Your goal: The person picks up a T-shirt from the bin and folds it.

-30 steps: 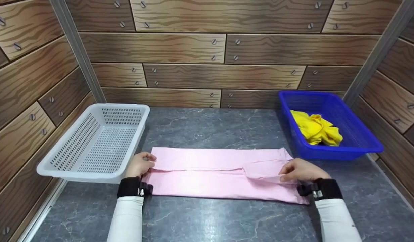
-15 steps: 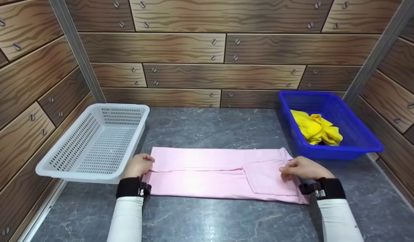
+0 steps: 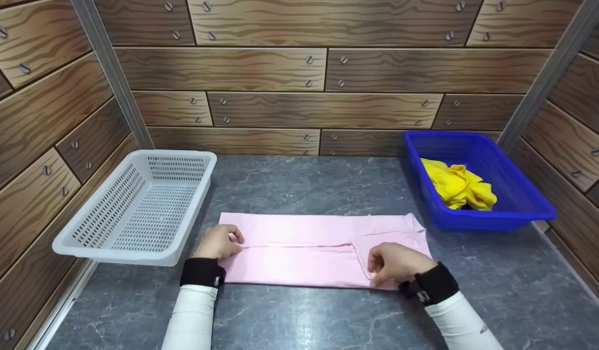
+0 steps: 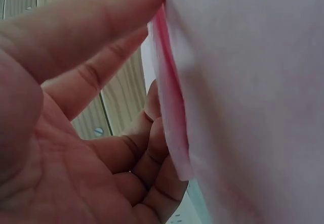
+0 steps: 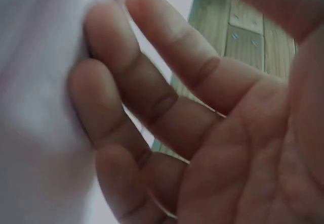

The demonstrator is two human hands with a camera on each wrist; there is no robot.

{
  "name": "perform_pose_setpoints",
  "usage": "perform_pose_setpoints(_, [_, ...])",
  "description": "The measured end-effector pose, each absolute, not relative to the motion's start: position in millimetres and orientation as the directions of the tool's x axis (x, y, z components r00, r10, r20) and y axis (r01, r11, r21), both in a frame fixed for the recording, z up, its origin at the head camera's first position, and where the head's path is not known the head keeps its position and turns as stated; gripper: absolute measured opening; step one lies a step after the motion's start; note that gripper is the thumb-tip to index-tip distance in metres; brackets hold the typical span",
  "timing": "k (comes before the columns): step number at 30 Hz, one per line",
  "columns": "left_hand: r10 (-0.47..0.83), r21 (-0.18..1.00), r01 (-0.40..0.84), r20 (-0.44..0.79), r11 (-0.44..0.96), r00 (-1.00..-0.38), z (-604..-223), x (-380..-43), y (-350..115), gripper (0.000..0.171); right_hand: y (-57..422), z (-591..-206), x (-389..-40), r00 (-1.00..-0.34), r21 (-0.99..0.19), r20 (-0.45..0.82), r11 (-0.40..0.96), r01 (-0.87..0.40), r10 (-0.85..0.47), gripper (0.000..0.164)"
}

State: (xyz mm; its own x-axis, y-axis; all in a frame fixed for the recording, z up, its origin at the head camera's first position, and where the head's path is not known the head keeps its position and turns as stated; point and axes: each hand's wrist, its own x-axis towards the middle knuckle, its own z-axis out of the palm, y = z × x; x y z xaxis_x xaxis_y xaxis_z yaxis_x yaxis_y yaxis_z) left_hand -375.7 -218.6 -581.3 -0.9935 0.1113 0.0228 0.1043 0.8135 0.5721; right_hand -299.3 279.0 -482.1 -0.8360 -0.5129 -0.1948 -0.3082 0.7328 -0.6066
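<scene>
A pink cloth garment [image 3: 289, 265] lies folded into a long flat strip across the table, with a seam of overlapping layers running along its middle. At its right end a sleeve-like flap [image 3: 384, 237] is folded down over the lower layer. My left hand [image 3: 219, 242] rests on the left end, fingertips at the middle overlap; in the left wrist view the thumb side touches the cloth beside a gap between layers. My right hand [image 3: 399, 262] covers part of the flap, fingertips at its lower left corner. The right wrist view shows loosely bent fingers [image 5: 109, 37] against the cloth, thumb apart.
A white perforated basket [image 3: 192, 194] stands at the left, close to my left hand. At the back right is a blue basket [image 3: 513, 180] with a crumpled yellow cloth [image 3: 454, 187] in it. Wood-patterned walls [image 3: 270, 109] enclose the grey marbled table [image 3: 299, 184].
The right hand lowered the sleeve-like flap flat, let go of it, and moved left and nearer to its lower corner. My left hand shifted a little right onto the garment.
</scene>
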Motion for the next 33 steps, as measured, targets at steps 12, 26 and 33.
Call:
perform_pose_setpoints(12, [0.076,0.543,0.080,0.031,0.836,-0.997,-582,-372,-218,0.019,292,-513,-315,-0.838,-0.525,-0.188,0.773,-0.356,-0.513,0.018])
perform_pose_setpoints(26, [0.079,0.546,0.080,0.025,0.834,-0.997,-581,-373,-217,0.021,288,-498,-302,-0.856,-0.460,-0.174,0.809,-0.366,-0.487,0.022])
perform_pose_setpoints(33, [0.065,0.540,0.059,0.008,0.840,-0.998,-581,-373,-217,0.022,276,-483,-290,-0.888,-0.444,-0.161,0.835,-0.325,-0.430,0.023])
